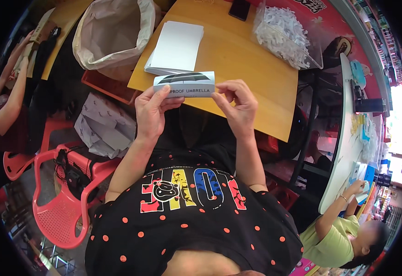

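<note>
A small white and grey card (189, 87) with a picture of a dark umbrella is held up at the table's near edge. It bends along its length, as if folded or curled. My left hand (152, 108) grips its left end, thumb on the front and fingers behind. At the right end, my right hand (238, 106) has thumb and forefinger closed at the card's edge, the other fingers curled. Just beyond the card lies a stack of white sheets (175, 46) on the yellow wooden table (251, 94).
A clear bin of white curled pieces (281, 37) and a dark phone (239, 9) are on the table's far side. Left stand an open pale sack (113, 37) and a red plastic chair (60, 207). Other people work at tables to the left and right.
</note>
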{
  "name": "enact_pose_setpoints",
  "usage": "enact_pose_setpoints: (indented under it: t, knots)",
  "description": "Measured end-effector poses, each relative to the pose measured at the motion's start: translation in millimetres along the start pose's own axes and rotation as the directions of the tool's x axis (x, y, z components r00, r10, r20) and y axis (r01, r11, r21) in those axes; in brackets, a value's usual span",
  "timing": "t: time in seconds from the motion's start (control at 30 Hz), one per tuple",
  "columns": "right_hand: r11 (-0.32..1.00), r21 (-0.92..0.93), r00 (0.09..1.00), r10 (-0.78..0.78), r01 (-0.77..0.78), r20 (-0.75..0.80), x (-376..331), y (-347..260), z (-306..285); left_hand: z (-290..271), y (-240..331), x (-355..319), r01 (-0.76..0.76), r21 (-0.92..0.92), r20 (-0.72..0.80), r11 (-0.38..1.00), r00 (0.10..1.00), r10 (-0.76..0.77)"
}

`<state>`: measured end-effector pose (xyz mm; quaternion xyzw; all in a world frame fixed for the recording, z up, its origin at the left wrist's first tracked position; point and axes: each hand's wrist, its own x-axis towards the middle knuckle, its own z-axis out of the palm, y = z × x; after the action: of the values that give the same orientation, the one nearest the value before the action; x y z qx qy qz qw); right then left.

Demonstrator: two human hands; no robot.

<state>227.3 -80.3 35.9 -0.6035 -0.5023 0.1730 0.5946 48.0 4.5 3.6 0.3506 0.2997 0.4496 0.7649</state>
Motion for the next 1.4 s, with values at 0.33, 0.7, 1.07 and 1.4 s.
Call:
enact_pose_setpoints:
  t: [0.33,0.7,1.07,1.4]
  knots:
    - [0.93,0.326,0.983,0.183,-0.171,-0.007,-10,14,13,-3,-1,-12,-0.139,0.141,0.062,0.98,0.989,0.132]
    - [0.848,0.432,0.933,0.357,-0.307,-0.037,-13,14,13,-1,-5,-17,-0.155,0.129,0.093,0.98,0.985,0.143]
    - [0.582,0.605,0.827,0.495,-0.544,0.267,-16,6,17,-3,-12,-17,-0.123,0.185,0.138,0.975,0.986,0.098]
    - [0.632,0.627,0.871,0.462,-0.456,0.167,-19,23,25,14,-17,-7,0.022,0.336,0.068,0.942,0.997,-0.048]
